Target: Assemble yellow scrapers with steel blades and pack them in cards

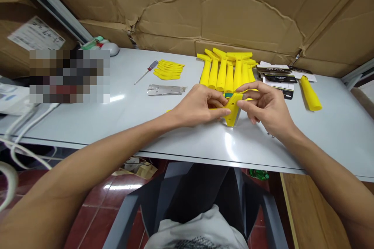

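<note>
In front of me, my left hand (201, 106) is closed round a yellow plastic scraper (233, 111), its thumb pressed on the flat, holed head. A strip of metal shows along the head's right edge. My right hand (265, 107) pinches the top corner of that head between thumb and fingers; whether a small part is also in its fingertips, I cannot tell. Behind both hands lies a row of several yellow scraper handles (223, 71). To the left are a stack of thin yellow plastic strips (168, 70) and some metal plates (166, 90).
A screwdriver (146, 72) lies by the yellow strips. On the right are printed cards (277, 79) and a separate yellow handle (310, 93). Cardboard (222, 19) walls the back of the white table (122, 124). White cables (25, 124) hang over its left end.
</note>
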`<move>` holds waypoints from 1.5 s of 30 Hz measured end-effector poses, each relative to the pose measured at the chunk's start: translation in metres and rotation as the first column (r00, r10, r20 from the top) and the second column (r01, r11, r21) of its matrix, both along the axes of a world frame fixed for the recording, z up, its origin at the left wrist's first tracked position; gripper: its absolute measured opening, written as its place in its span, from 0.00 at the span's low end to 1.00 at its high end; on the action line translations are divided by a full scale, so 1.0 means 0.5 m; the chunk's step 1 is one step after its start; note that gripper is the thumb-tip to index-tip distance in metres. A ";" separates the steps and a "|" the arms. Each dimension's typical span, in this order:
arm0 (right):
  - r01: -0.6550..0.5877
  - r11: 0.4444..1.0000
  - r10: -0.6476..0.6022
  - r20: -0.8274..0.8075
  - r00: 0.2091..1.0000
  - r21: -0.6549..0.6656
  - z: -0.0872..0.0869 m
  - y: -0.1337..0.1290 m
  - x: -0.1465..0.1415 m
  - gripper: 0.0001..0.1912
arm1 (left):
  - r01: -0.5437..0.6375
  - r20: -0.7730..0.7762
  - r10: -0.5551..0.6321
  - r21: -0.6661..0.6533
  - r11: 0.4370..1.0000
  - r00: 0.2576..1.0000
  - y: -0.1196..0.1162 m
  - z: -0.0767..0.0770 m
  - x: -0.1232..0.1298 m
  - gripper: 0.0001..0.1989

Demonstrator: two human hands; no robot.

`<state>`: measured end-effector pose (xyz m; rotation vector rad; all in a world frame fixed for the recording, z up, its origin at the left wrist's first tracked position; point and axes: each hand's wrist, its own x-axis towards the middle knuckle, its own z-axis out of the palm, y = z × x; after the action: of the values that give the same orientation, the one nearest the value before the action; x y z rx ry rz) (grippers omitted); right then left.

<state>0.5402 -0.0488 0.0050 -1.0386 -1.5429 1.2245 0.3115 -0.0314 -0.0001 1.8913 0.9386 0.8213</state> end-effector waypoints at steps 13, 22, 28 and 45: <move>0.003 0.996 -0.007 0.051 0.999 0.085 -0.012 0.004 0.000 0.17 | -0.004 -0.030 0.005 0.035 0.999 1.000 0.005 -0.010 -0.002 0.13; 0.058 0.976 -0.083 0.111 0.990 0.211 -0.020 0.006 -0.001 0.18 | 0.014 -0.048 -0.005 0.190 0.982 0.999 0.009 -0.017 -0.001 0.20; 0.011 0.994 -0.025 0.124 0.992 0.113 -0.016 0.011 0.008 0.17 | 0.005 -0.010 -0.003 0.159 0.987 1.000 0.016 -0.013 -0.005 0.19; -0.237 0.958 0.035 0.758 0.651 0.160 0.058 0.078 0.166 0.09 | -0.015 0.070 0.018 -0.040 0.999 0.997 0.020 -0.007 -0.005 0.15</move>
<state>0.6231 -0.0098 0.0339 -1.3687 -2.3854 0.6559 0.3091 -0.0211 -0.0036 1.8116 0.9219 0.8669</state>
